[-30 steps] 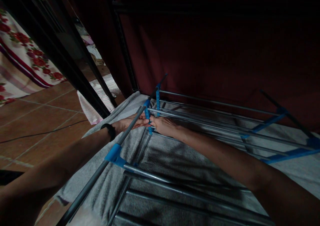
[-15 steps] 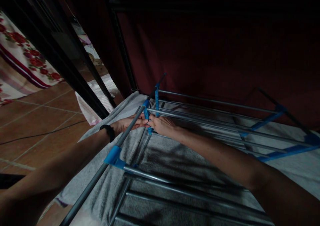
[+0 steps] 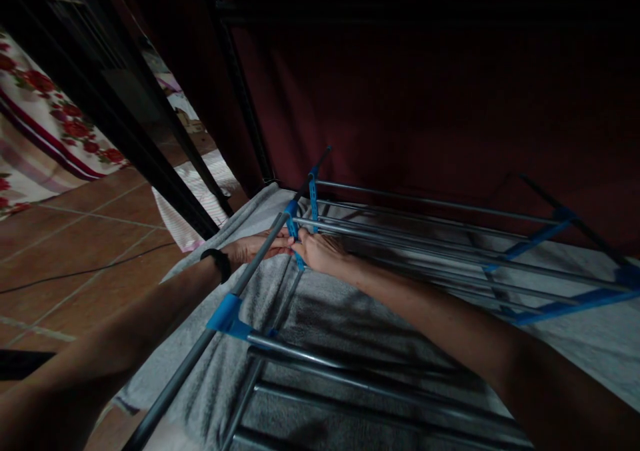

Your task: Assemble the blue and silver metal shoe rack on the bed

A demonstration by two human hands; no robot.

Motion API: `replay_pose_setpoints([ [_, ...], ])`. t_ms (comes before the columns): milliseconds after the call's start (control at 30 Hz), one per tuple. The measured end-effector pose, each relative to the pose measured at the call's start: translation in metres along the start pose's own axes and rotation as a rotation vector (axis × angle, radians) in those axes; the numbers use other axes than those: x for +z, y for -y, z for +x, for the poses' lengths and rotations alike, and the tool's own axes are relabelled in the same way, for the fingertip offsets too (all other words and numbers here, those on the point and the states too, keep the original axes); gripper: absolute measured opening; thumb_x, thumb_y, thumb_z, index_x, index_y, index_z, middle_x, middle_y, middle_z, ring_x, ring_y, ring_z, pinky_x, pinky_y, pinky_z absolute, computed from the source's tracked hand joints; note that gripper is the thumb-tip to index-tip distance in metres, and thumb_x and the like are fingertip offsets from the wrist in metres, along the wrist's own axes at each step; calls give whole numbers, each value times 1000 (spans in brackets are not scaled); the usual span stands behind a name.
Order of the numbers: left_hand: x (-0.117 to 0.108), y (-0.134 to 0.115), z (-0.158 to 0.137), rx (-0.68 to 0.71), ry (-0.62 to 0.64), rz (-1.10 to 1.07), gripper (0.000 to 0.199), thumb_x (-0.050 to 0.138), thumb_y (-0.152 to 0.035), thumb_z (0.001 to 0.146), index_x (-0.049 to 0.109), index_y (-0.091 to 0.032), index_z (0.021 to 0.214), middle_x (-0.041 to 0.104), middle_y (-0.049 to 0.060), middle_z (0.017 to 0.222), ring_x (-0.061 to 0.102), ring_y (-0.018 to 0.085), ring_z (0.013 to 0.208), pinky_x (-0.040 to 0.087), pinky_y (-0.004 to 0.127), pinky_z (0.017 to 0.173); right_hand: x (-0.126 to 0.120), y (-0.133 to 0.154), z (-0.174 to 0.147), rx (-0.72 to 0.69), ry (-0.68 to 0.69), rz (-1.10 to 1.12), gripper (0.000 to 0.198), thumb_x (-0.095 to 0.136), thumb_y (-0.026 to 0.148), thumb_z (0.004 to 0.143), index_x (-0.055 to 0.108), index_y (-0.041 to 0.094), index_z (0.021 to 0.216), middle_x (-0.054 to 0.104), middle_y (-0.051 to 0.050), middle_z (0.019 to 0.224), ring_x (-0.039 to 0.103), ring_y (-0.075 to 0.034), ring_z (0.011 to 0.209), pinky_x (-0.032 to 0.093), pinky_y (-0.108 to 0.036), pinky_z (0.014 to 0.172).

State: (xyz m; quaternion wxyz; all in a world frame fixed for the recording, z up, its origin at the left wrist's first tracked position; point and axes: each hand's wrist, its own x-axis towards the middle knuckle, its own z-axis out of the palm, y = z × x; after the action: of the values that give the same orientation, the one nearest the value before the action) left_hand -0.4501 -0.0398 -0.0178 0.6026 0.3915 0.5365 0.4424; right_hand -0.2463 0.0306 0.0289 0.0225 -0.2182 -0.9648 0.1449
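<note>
A rack of grey metal tubes [image 3: 380, 364] with blue plastic joints lies across a grey blanket [image 3: 200, 371]. Both hands meet at a narrow blue plastic bracket [image 3: 291, 219] on its far left side. My left hand [image 3: 255, 248], a black band on its wrist, reaches under the slanting side tube [image 3: 260, 254] and presses its fingers against the bracket from the left. From the right, my right hand [image 3: 320, 251] is closed with its fingertips at the bracket's lower part. Its curled fingers hide the exact grip. A second blue bracket [image 3: 314, 201] stands just behind.
Dark metal bed posts [image 3: 150, 131] rise at the left, with a dark red curtain [image 3: 400, 118] behind the rack. A tiled floor [image 3: 95, 238] with a black cable [image 3: 100, 266], a striped cloth [image 3: 185, 198] and a flowered blanket [image 3: 60, 124] lie beyond. A larger blue joint [image 3: 227, 316] sits nearer me.
The hands stay at the same bracket, with the right fingers shifted slightly and more of the bracket's lower end now showing between them. The rest of the rack looks almost unchanged.
</note>
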Motion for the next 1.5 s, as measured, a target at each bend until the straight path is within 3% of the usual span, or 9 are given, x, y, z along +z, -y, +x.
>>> replay_pose_setpoints([
  [433, -1, 10, 3, 41, -82, -31, 40, 85, -38, 72, 66, -13, 97, 69, 10, 97, 65, 21, 98, 51, 31, 87, -4, -7, 4, -100, 28, 10, 42, 28, 45, 105, 55, 18, 124, 73, -11, 111, 69, -23, 99, 47, -29, 77],
  [800, 6, 4, -2, 70, -89, 12, 40, 85, -34, 71, 69, -16, 102, 71, 10, 104, 63, 29, 111, 52, 34, 90, -1, -13, 8, -118, 26, 75, 40, 32, 44, 104, 56, 20, 126, 71, -10, 115, 67, -22, 100, 47, -29, 78],
  [1000, 3, 6, -2, 98, -38, 36, 45, 83, -33, 74, 68, -18, 114, 71, 10, 108, 60, 31, 119, 50, 37, 96, -1, -13, 7, -117, 6, 81, 39, 35, 45, 104, 59, 20, 123, 72, -8, 111, 68, -21, 96, 46, -29, 77],
  [1233, 4, 7, -2, 119, -37, 39, 55, 85, -40, 70, 68, -18, 117, 71, 10, 111, 63, 30, 114, 51, 39, 97, -1, -7, 1, -88, -15, 1, 44, 28, 44, 105, 58, 20, 126, 73, -11, 112, 69, -25, 100, 48, -32, 80],
  [1500, 14, 2, -5, 146, -68, 62, 49, 86, -40, 69, 71, -19, 110, 72, 9, 106, 66, 29, 105, 54, 39, 90, 0, 4, -3, -35, -40, -76, 38, 28, 33, 104, 57, 18, 123, 72, -13, 116, 69, -25, 104, 50, -34, 83],
])
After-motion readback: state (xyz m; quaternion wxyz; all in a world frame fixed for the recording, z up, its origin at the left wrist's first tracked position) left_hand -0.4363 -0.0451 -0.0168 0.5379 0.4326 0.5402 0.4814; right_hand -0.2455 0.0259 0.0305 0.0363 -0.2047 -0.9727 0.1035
